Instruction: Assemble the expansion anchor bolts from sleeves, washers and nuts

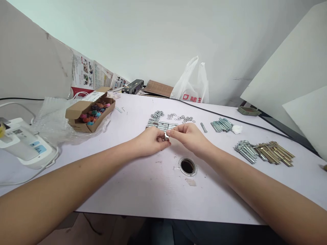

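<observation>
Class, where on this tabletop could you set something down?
Free: between the left forearm and the round hole; also a strip between the right forearm and the gold bolts. Crowded: beyond the hole, with metal cylinders, nuts and washers.

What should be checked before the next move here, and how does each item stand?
1. Left hand has a grip on the small metal part: ok.
2. Right hand is at the same part: ok.
3. Right hand's grip is firm: cannot tell.
4. Loose rings neatly stacked: not ok; they lie scattered beyond the hands.
5. Part away from the table hole: ok; the hole lies nearer the person, to the right.
</observation>
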Demonstrator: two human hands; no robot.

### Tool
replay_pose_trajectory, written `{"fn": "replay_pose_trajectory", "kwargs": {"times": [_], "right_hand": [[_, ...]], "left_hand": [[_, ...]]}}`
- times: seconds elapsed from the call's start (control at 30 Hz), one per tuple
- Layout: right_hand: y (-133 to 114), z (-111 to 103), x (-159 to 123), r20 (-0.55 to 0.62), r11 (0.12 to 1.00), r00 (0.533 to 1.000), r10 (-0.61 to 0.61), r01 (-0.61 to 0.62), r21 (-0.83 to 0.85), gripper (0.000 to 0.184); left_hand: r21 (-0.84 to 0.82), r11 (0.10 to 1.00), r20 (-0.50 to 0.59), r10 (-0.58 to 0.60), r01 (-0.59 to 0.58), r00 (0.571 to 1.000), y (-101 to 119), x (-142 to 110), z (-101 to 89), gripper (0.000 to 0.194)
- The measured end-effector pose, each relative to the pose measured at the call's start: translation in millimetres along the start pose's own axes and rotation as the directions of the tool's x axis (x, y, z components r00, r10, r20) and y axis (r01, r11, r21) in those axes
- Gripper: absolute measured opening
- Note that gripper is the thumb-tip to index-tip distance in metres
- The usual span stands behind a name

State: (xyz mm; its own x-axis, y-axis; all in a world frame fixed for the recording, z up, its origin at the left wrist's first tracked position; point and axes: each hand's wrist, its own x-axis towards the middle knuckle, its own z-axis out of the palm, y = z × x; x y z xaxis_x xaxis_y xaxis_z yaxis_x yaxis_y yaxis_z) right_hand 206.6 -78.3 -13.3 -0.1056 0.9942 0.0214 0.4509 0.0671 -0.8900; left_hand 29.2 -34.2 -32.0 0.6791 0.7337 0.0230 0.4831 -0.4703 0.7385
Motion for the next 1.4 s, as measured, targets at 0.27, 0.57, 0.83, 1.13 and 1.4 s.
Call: {"fn": "replay_pose_trajectory", "kwargs": {"times": [0.27, 0.57, 0.83, 1.13, 1.4], "right_hand": [[2.7, -6.7, 4.3, -0.037, 0.993, 0.999, 0.008, -0.012, -0.114, 0.044], [41.5, -47.7, 96.1, -0.215, 0.821, 0.975, -0.059, -0.075, -0.566, 0.023], [65.3, -49.9, 136.6, -0.030, 0.748, 0.994, -0.105, 0.059, -0.661, 0.019], [73.4, -55.9, 128.1, -0.091, 0.711, 0.991, -0.101, 0.008, -0.703, 0.024], [48.1, -53.7, 102.4, -0.189, 0.902, 0.977, -0.096, 0.005, -0.432, 0.039]], "left_hand": [[0.018, 1.000, -0.027, 0.025, -0.025, 0.999, -5.4, 0.2, 1.7, 0.029], [0.024, 1.000, -0.032, 0.019, -0.018, 0.999, -4.7, -1.4, 2.0, 0.029], [0.090, 0.996, -0.088, 0.007, 0.001, 0.996, -8.7, 5.0, -0.4, 0.034], [0.046, 0.997, -0.085, -0.051, 0.055, 0.995, -5.7, 3.9, -1.6, 0.036], [0.023, 0.998, -0.049, -0.054, 0.055, 0.997, -2.8, 1.4, -2.4, 0.035]]}}
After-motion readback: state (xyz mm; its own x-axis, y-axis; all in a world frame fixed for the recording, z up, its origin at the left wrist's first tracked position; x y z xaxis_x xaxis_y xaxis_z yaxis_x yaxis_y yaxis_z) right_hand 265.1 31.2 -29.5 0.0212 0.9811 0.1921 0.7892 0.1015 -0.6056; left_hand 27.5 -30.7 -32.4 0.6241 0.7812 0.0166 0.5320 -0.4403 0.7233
